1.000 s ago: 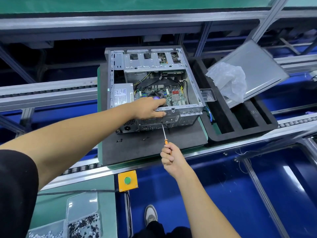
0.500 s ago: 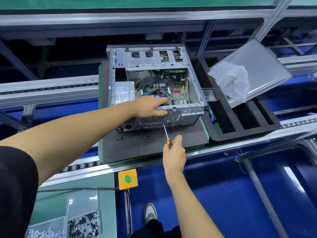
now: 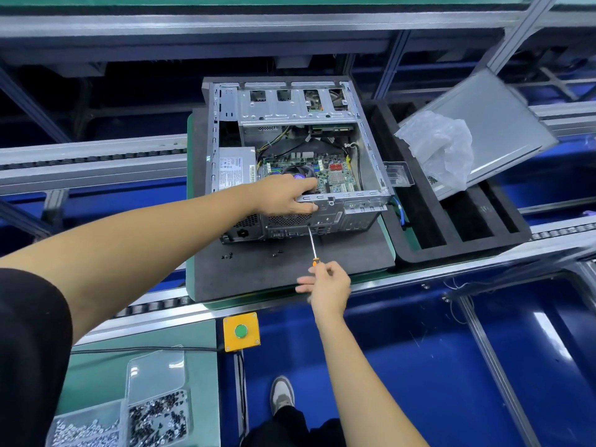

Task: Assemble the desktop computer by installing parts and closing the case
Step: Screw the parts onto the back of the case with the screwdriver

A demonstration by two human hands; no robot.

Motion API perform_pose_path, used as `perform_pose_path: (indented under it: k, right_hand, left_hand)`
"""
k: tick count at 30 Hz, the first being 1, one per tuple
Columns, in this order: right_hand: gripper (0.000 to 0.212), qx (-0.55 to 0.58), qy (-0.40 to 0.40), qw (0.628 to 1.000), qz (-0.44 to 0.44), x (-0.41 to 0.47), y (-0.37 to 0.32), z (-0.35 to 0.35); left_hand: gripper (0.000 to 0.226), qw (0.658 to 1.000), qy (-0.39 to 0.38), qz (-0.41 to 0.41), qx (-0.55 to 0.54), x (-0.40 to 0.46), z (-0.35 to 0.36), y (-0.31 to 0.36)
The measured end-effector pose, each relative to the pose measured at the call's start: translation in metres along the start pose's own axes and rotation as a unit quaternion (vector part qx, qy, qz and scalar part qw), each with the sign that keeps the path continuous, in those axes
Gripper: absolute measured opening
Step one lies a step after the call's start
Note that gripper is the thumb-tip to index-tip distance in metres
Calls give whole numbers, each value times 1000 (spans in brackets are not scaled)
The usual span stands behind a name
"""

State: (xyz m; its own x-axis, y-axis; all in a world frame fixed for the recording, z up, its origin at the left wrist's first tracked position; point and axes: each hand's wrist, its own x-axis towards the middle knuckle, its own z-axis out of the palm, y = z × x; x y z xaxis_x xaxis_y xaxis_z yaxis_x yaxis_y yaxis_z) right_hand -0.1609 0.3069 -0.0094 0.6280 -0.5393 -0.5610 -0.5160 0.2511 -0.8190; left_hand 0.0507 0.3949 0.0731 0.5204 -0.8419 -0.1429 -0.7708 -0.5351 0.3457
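An open desktop computer case (image 3: 371, 150) lies on a dark foam mat (image 3: 283, 269), its motherboard (image 3: 335, 175) and power supply (image 3: 233, 169) showing inside. My left hand (image 3: 287, 196) grips the case's near rear edge, fingers reaching in over the fan. My right hand (image 3: 327, 287) pinches the orange handle of a thin screwdriver (image 3: 311, 241), some fingers spread out. The screwdriver's tip touches the case's rear panel just under my left hand. The grey side panel (image 3: 503, 124) leans on a black foam tray to the right.
A crumpled plastic bag (image 3: 442, 146) lies on the side panel. The black foam tray (image 3: 451, 240) has long slots. Loose screws (image 3: 227, 255) dot the mat. Clear boxes of screws (image 3: 158, 417) sit bottom left. A yellow box with a green button (image 3: 241, 331) hangs on the conveyor rail.
My right hand has shifted its hold on the screwdriver handle, from a closed fist to a pinch with fingers spread. My left hand stays on the case edge.
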Motion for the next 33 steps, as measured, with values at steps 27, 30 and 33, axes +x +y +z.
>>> perform_pose_path:
  k: [27, 30, 33]
  right_hand:
    - [28, -215, 162, 946, -180, -4, -6, 5]
    - [25, -331, 170, 894, -250, 1, -6, 1]
    - [33, -132, 82, 977, -144, 7, -4, 1]
  left_hand:
    - [34, 1000, 11, 10, 4, 2, 4, -7]
    - [33, 1000, 5, 13, 11, 3, 5, -8]
    - [32, 1000, 3, 17, 8, 3, 4, -7]
